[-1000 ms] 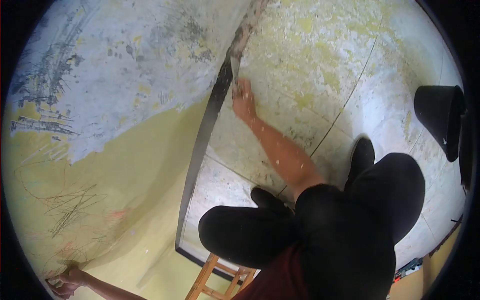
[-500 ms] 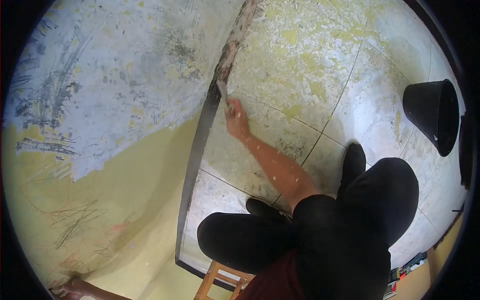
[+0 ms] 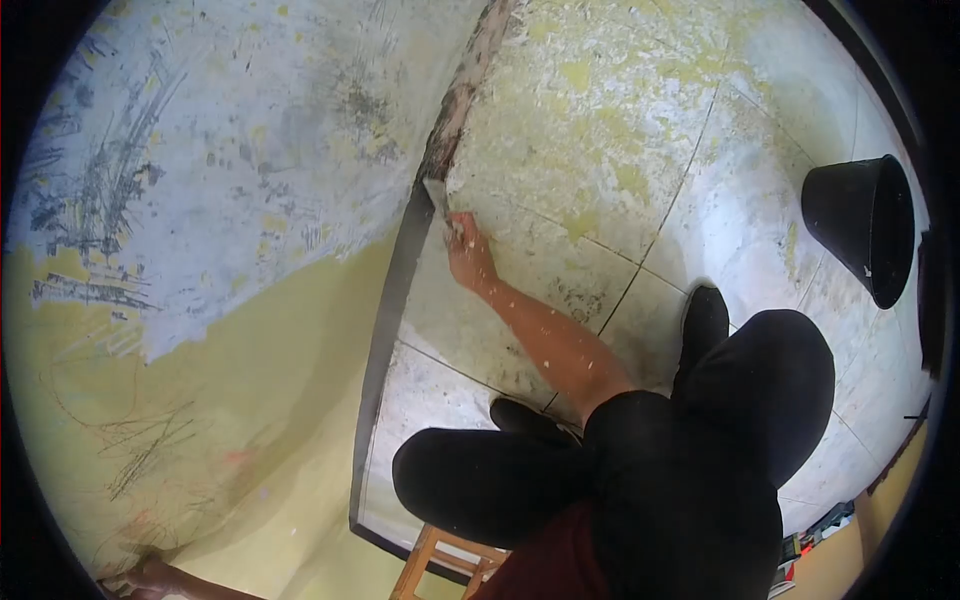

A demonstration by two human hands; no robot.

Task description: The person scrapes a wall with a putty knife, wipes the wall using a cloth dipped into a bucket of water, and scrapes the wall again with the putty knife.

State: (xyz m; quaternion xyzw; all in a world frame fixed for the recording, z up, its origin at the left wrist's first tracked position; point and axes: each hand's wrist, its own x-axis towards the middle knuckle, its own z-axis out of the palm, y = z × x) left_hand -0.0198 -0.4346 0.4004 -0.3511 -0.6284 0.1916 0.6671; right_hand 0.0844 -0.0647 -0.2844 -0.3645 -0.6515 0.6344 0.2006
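My right hand is closed around a scraper. The flat blade touches the dark baseboard where its grey strip meets the rough stripped part. Flecks of paint dot my right hand and forearm. Far down at the lower left, my left hand rests against the yellow wall, fingers stretched out and partly lost at the dark picture edge. Above the yellow part, the wall is scraped to a whitish, scratched surface.
Paint flakes litter the tiled floor. A black bucket stands at the right. My bent knees and dark shoes are close by. Below me is a wooden stool; several small items lie at the lower right.
My right hand and the scraper have shifted slightly down along the baseboard, and the blade now shows its flat face more. My left hand stays in place.
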